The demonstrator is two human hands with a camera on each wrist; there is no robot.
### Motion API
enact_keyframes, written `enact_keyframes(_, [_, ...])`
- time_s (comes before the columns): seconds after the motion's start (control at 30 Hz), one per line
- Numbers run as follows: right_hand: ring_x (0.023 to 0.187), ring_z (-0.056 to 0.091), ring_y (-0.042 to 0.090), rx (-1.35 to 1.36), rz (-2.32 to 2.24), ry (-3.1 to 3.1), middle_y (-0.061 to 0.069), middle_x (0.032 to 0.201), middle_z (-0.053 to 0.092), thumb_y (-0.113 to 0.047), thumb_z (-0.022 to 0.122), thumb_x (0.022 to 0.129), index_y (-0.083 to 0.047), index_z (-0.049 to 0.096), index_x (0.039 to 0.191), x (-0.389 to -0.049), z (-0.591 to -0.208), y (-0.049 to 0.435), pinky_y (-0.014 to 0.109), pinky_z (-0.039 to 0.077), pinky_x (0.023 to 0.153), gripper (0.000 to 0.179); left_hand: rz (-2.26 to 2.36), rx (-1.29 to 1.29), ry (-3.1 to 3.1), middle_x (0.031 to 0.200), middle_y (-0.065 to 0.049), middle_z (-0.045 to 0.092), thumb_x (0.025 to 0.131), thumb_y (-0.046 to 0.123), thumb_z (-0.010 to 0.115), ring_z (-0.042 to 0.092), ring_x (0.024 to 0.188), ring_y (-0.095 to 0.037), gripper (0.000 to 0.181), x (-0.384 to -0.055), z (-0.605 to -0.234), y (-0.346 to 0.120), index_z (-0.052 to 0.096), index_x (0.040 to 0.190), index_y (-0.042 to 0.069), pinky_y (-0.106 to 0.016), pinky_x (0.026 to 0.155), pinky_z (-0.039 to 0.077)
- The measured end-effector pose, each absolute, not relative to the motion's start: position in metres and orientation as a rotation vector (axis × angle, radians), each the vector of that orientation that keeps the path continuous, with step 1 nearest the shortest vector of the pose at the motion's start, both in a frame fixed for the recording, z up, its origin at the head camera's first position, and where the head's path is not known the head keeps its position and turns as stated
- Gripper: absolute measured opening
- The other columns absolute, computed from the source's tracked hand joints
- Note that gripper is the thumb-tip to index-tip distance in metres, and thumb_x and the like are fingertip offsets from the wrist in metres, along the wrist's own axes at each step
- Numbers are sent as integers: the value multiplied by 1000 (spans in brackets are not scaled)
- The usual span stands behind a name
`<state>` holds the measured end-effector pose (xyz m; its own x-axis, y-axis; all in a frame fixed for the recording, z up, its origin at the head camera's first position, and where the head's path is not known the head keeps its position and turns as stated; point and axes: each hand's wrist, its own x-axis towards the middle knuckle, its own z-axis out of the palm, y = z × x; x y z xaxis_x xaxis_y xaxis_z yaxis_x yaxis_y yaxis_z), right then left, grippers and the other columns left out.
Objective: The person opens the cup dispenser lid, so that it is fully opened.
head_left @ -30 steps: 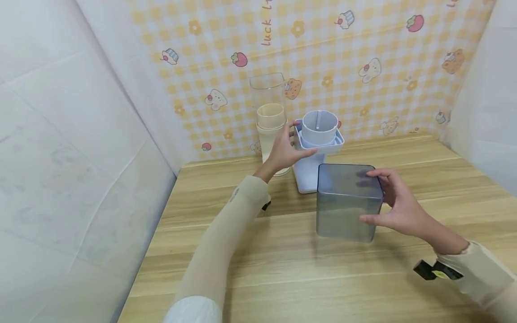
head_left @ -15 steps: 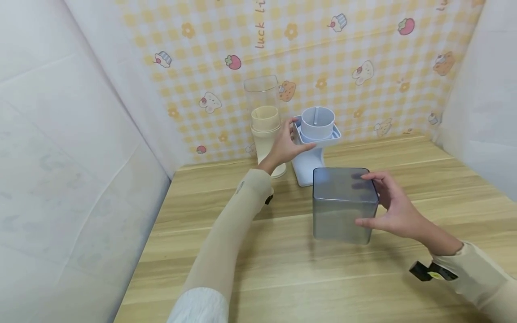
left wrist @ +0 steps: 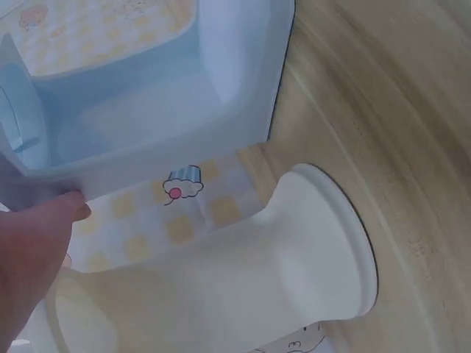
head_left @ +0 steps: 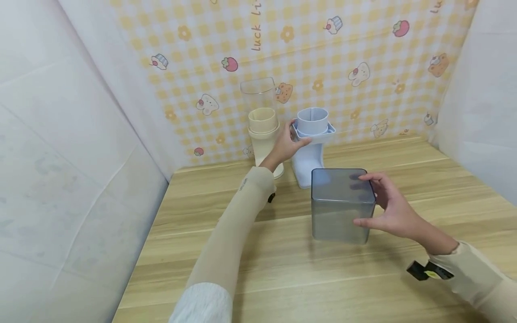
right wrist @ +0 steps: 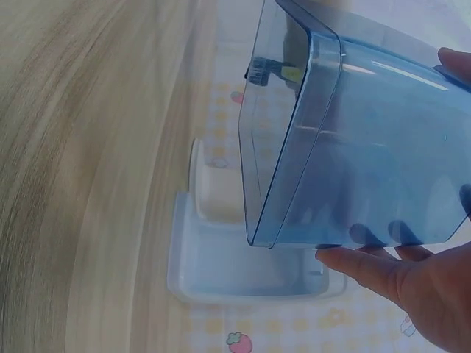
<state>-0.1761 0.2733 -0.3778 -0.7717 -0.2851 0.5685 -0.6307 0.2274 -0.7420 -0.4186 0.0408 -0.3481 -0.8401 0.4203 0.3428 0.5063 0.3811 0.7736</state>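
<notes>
My left hand (head_left: 286, 146) grips the square tray-like top of a light blue dispenser base (head_left: 308, 163), thumb along its front edge and fingers at the left side. From that top rises a short round collar (head_left: 313, 122). In the left wrist view, part of the hand shows at the rim of the blue base (left wrist: 147, 162). My right hand (head_left: 393, 208) holds a see-through grey-blue square container (head_left: 341, 215) by its right side, thumb in front and fingers over the top edge. Its closed face is up, and it overlaps the table in front of the base.
A cream dispenser (head_left: 262, 141) with a clear upper container (head_left: 257, 94) stands just left of the blue base, against the checked backdrop (head_left: 186, 80). White sheets (head_left: 72, 157) hang at both sides of the wooden table (head_left: 291, 273).
The head view has shifted slightly. My left hand and the blue base have moved a little back toward the backdrop. My right hand keeps its hold on the container.
</notes>
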Motion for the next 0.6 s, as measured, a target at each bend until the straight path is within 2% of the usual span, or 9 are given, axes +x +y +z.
enact_keyframes(0.13, [106,58,8,843,1534,-2214,-2,128,53,25,82,55,10,36,134,-178,-378,271,14,49,84,93,-1528,-881,-2542,153,-17,35,91,33,72,38,140,-26,86,-420,-346,37,23,153,2,-29,112,34])
enact_keyframes(0.2, [106,58,8,844,1525,-2223,-2,128,52,24,82,55,9,36,134,-179,-378,270,14,49,84,93,-1507,-891,-2558,154,-16,36,91,34,72,37,141,-25,86,-421,-343,36,23,154,3,-29,113,33])
enact_keyframes(0.43, [106,58,8,851,1520,-2232,0,128,51,24,83,56,8,36,134,-180,-378,271,15,50,84,92,-1414,-787,-2687,162,-14,22,91,44,70,30,146,-25,94,-421,-334,42,18,157,2,-31,115,31])
enact_keyframes(0.6, [106,57,7,840,1502,-2239,-1,128,51,23,83,55,9,36,133,-179,-378,271,14,49,84,93,-1506,-712,-2665,163,-13,20,91,35,72,24,148,-23,87,-420,-330,46,24,156,2,-27,116,26])
